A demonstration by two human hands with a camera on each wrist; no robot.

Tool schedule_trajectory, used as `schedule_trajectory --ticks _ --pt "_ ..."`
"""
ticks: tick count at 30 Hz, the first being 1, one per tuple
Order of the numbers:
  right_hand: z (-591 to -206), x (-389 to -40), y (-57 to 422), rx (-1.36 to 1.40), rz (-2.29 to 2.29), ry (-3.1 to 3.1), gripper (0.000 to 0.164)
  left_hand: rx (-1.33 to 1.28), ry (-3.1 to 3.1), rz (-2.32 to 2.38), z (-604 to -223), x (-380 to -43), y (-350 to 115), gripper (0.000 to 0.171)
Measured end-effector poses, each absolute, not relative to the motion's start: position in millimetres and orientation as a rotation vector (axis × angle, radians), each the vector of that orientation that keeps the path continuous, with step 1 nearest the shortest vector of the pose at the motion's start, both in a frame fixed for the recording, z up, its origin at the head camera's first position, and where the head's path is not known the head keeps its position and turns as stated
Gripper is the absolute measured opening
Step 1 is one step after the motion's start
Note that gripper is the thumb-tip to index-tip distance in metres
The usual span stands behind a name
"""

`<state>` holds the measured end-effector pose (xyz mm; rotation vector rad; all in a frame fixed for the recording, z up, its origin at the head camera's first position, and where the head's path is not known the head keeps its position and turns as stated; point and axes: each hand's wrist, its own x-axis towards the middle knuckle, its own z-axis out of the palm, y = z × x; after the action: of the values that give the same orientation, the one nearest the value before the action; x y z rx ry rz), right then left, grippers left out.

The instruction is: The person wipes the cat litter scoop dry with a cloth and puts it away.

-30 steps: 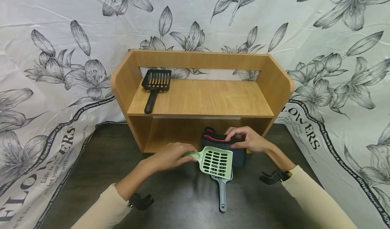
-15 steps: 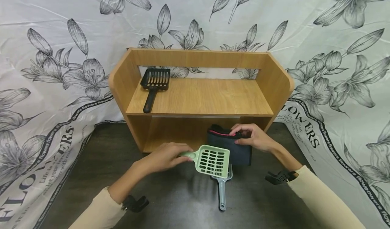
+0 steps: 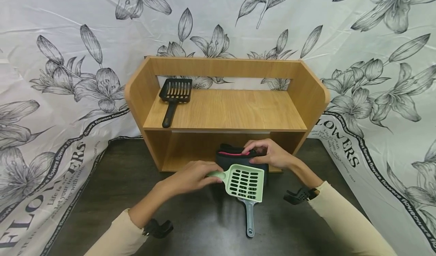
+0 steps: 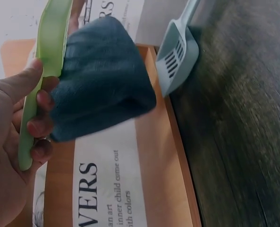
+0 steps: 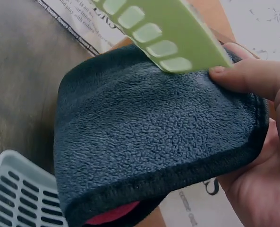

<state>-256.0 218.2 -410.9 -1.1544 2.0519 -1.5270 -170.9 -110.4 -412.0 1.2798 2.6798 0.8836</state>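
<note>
My left hand grips the handle of a light green slotted litter scoop, held above the table with its head pointing right. A folded dark blue-grey cloth with black edging and a pink-red inner side is pinched at its edge by my right hand. The cloth hangs right behind the green scoop's head in the head view. In the right wrist view the scoop overlaps the cloth beside my thumb; whether they touch, I cannot tell. A grey-blue litter scoop lies on the table, its head mostly hidden below the green one.
A two-level wooden shelf stands behind my hands. On its upper board, at the left, rests a black slotted scoop. The dark table spreads in front, and a white flower-printed sheet covers the back and sides.
The cloth and my right hand first shifted right, then went back left, behind the green scoop. My left hand with the green scoop moved slightly left, then right. The other scoops stayed put.
</note>
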Motion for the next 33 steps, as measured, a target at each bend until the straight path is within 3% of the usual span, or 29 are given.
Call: schedule_trajectory --ticks 12,19,24,29,33 --pt "-418 -248 252 -1.124 -1.509 2.151 0.034 1.185 2.793 0.878 -420 -173 -138 0.022" --pt "-433 -233 261 -0.806 -1.737 2.089 0.033 1.121 2.870 0.960 -418 -172 -147 0.022" --pt "-451 -215 248 -0.531 -2.084 1.688 0.042 1.109 2.868 1.058 -412 -171 -144 0.021" --pt "-468 -200 217 -0.451 -2.295 1.309 0.050 1.134 2.859 1.098 -409 -171 -131 0.022" --pt "-478 -190 192 -0.443 -2.387 1.111 0.041 1.137 2.862 1.107 -409 -169 -121 0.023"
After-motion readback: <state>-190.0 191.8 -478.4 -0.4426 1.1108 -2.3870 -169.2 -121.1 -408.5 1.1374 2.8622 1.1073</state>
